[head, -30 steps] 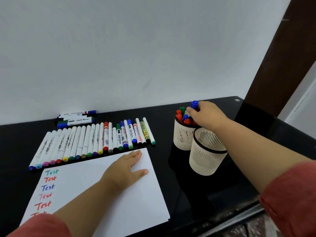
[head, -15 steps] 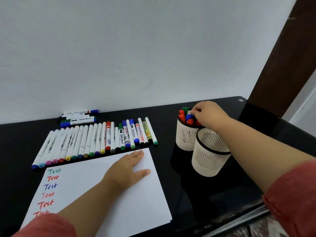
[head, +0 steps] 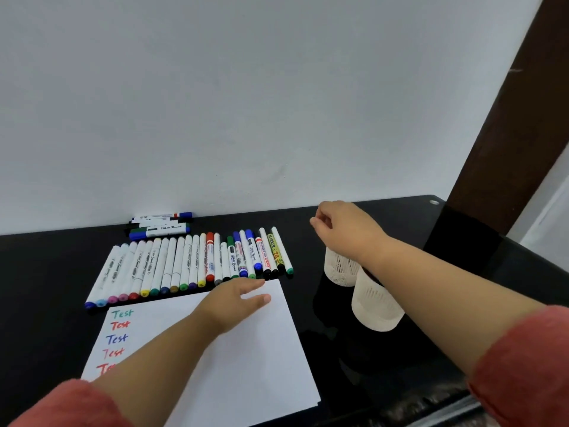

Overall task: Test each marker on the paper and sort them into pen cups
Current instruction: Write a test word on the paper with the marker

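From where I sit, my right hand (head: 341, 229) hangs in the air above the far pen cup (head: 340, 269), its fingers (head: 320, 223) loosely curled around nothing I can make out, while my left hand (head: 237, 298) lies flat with straight fingers on the top edge of the paper (head: 255, 365), pinning it toward the near edge of the table (head: 46, 272). The row of markers (head: 191, 263) lies side by side just beyond the paper, caps pointing at me, with a small pile of spare markers (head: 160, 226) against the back edge by the wall. The near pen cup (head: 375, 306) stands touching or just beside the far one, and my right forearm crosses directly over both, hiding their rims and whatever is inside. That is my main worry: if I swing the arm left toward the row without lifting it, I judge the wrist could clip a rim and tip a light mesh cup, spilling what is already sorted. The markers are round and packed tight, so picking one from the middle could nudge its neighbours and set them rolling onto the paper or off the table. If my left hand lifts early, the sheet may slide on the glossy black top and smear the "Test" words (head: 118, 331) written down its left side.
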### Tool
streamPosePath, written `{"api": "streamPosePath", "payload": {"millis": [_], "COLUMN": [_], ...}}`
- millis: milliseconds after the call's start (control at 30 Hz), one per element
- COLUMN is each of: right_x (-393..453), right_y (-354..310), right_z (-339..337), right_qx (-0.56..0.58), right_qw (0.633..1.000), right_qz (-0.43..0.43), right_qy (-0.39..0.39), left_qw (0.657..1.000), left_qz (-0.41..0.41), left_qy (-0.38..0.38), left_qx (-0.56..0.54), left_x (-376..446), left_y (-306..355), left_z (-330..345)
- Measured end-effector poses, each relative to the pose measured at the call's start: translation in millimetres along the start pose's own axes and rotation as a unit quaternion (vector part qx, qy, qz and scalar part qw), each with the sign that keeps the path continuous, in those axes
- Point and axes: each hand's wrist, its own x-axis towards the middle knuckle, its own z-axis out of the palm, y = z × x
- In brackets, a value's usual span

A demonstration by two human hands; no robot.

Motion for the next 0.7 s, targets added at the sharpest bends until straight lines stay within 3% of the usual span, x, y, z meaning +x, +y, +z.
{"api": "streamPosePath", "payload": {"millis": [400,700], "right_x": [84,167], "right_y": [-116,-165], "right_z": [75,170], "right_qx": [-0.034,-0.019], "right_qw": [0.98,0.974], "right_qz": [-0.148,-0.159], "right_qy": [-0.131,-0.163], "left_qw": [0.991,0.973], "left_qz": [-0.035,-0.072], "left_qy": [0.07,0.066], "left_qx": [0.105,0.208], "left_x": [2,20], "left_y": [-83,-161], "left_z": [-101,-147]}}
